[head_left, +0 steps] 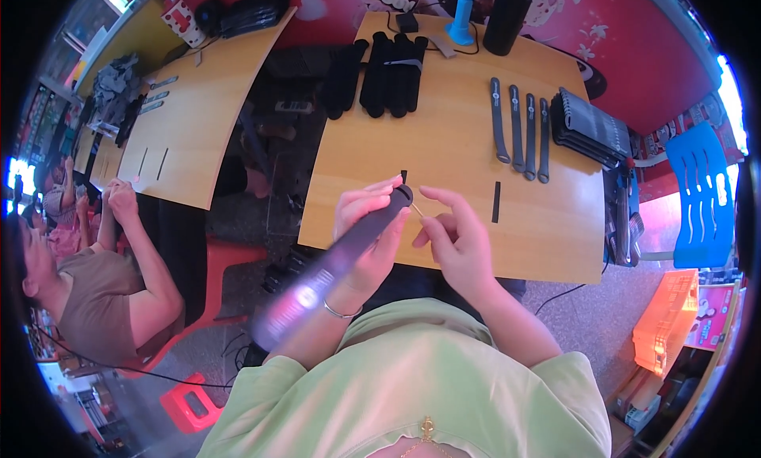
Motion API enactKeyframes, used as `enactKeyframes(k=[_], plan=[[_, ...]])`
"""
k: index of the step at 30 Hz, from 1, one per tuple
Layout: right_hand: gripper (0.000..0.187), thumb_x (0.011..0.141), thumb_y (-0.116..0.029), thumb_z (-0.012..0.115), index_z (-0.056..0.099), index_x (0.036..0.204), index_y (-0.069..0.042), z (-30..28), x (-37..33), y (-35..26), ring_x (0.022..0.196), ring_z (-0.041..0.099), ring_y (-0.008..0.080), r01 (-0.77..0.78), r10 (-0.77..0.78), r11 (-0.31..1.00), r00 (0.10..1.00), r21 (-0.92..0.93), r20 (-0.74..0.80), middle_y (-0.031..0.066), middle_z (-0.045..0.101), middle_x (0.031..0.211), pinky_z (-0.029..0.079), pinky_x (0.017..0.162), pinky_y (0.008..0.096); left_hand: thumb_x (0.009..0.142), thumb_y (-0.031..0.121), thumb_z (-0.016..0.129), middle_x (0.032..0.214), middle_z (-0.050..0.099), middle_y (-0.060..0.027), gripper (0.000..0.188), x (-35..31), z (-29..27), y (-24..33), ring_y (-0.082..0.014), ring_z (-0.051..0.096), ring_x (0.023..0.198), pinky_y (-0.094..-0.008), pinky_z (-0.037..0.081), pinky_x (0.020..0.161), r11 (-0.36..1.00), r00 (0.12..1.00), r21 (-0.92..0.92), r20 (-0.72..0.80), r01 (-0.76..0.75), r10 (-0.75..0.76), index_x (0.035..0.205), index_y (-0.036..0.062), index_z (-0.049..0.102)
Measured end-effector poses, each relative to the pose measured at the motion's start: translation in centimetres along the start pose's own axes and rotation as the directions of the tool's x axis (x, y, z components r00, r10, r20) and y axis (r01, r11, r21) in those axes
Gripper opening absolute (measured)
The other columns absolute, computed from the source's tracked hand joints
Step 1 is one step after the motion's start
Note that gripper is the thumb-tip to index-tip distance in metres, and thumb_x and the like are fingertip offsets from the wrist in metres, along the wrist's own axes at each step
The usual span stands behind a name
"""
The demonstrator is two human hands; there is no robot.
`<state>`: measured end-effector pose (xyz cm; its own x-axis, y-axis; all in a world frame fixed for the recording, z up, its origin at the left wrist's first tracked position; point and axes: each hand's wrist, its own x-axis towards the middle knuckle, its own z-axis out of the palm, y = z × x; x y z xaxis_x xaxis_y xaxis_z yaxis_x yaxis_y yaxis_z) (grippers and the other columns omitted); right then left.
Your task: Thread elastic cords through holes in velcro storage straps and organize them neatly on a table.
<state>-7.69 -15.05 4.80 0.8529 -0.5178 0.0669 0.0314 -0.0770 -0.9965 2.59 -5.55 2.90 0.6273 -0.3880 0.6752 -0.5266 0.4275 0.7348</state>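
Observation:
My left hand (pixel 369 220) is wrapped around a long dark strap (pixel 349 248). The strap's rounded end, with a slot in it, points up past my fingers, while its lower part is blurred over my left forearm. A thin pale stick (pixel 416 210) shows between that end and my right hand (pixel 460 244). The thumb and a finger of my right hand seem to pinch it, with the index finger raised. Both hands are above the front edge of the wooden table (pixel 444 149). Short black strips (pixel 497 202) lie on the tabletop near them.
Several dark straps (pixel 515 129) lie in a row beside a stack of dark folded pieces (pixel 588 129). Black bundles (pixel 394 74), a blue fan (pixel 461 14) and a black bottle (pixel 509 18) are at the back. A person (pixel 103 291) sits left; a blue chair (pixel 701 196) stands right.

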Motion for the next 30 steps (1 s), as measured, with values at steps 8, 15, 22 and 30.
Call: enactKeyframes(k=[8,15,22,30], plan=[[0.036,0.087,-0.002,0.058,0.051,0.121,-0.009,-0.2,0.7,-0.9,0.058,0.061,0.0123,-0.376,0.325,0.842,0.926,0.387,0.193,0.0094,0.064,0.073,0.045,0.050,0.0252,0.083,-0.010,0.058,0.106,0.048,-0.0111,0.032,0.5,-0.4,0.2,-0.0301,0.057,0.106,-0.0383,0.051,0.089,0.997,0.999,-0.070,-0.014,0.037,-0.038,0.110,0.0018,0.045],[0.031,0.093,-0.007,0.049,0.046,0.124,-0.007,0.0,1.8,1.5,0.046,0.041,0.0044,0.543,-0.619,0.677,0.785,-0.497,0.014,0.0061,0.060,0.070,0.031,0.043,0.0173,0.082,-0.009,0.059,0.104,0.048,-0.0116,0.034,0.4,-0.3,0.0,-0.0314,0.059,0.103,-0.0379,0.051,0.088,0.990,0.994,-0.083,0.016,0.113,-0.112,0.111,0.0019,0.044],[0.031,0.088,0.002,0.053,0.052,0.117,-0.007,-1.2,1.0,-1.6,0.059,0.061,0.0121,-0.423,0.309,0.734,0.904,0.531,0.293,0.0083,0.063,0.074,0.046,0.053,0.0234,0.079,-0.010,0.063,0.103,0.051,-0.0143,0.035,0.5,-0.6,-0.2,-0.0327,0.060,0.102,-0.0376,0.053,0.084,0.989,0.993,0.096,0.046,-0.109,0.105,0.107,0.0037,0.048],[0.027,0.087,0.002,0.056,0.054,0.112,-0.006,0.4,1.3,-0.9,0.069,0.067,0.0179,0.292,-0.317,0.913,0.948,-0.286,-0.042,0.0116,0.066,0.082,0.050,0.058,0.0259,0.084,-0.003,0.061,0.108,0.061,-0.0125,0.039,0.3,-0.9,-0.2,-0.0189,0.060,0.102,-0.0348,0.050,0.088,0.753,0.875,-0.470,0.094,0.460,-0.476,0.119,0.0020,0.045]])
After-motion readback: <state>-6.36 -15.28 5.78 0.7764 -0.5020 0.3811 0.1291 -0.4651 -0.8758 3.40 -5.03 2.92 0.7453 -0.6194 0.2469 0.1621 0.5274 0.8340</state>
